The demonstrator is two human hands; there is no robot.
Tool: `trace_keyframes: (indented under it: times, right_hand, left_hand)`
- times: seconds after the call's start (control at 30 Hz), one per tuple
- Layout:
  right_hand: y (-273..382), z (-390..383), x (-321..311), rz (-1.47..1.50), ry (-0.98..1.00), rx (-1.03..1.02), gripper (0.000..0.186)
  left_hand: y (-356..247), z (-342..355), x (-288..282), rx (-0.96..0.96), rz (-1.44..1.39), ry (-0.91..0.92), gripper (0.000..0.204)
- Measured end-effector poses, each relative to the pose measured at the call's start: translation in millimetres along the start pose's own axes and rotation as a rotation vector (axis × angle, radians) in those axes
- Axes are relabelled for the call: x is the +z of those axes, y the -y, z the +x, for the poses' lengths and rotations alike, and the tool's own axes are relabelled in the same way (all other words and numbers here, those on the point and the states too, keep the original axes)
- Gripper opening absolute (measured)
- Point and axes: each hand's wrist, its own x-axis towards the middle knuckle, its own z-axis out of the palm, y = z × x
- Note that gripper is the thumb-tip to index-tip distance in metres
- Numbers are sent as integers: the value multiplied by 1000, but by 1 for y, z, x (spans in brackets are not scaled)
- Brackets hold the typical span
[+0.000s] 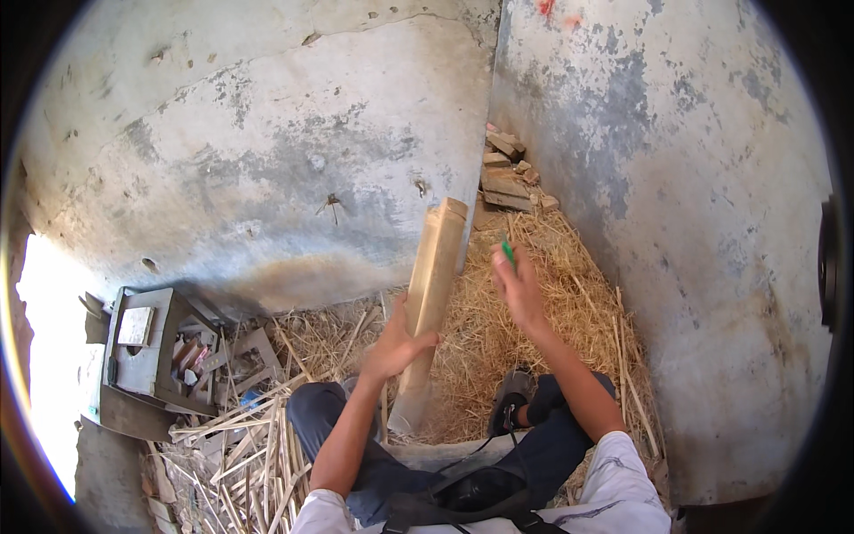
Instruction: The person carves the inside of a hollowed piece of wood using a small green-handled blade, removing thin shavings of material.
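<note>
Head view: long tan post at centre of frame, tilted, upper end leaning right, lower end between the person's knees. Left hand wrapped on the post below its middle, thumb across the near face. Right hand right of centre, apart from the post, fingers closed on a small green object — kind cannot be told, mostly covered. Loose straw behind and below the right hand; broken bricks above it, by the wall corner. Lower left: pale sticks in a heap — grey cabinet beyond them, at the left of the frame.
</note>
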Motion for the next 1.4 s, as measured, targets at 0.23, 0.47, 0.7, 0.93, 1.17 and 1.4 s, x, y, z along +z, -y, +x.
trace_keyframes:
  times: [0.23,0.47,0.7,0.93,1.17,1.4]
  right_hand:
    - [9,-32,49,153,216,127,68]
    - [-9,-25,41,500,158,489,31]
    - [24,-28,38,763,23,462,28]
    - [34,-25,29,715,4,387,28]
    - [25,-19,13,421,70,224,39]
    - [24,-25,-14,-363,202,-578,39]
  left_hand:
    - [9,5,21,227,271,-238,96]
    - [2,2,-5,137,-33,-21,97]
    - [-1,-4,-12,-48,-1050,173,100]
    - [40,-3,-36,-53,-740,447,107]
    - [29,-8,-17,-120,-577,226,101]
    - [59,-3,-31,-105,-837,83,75]
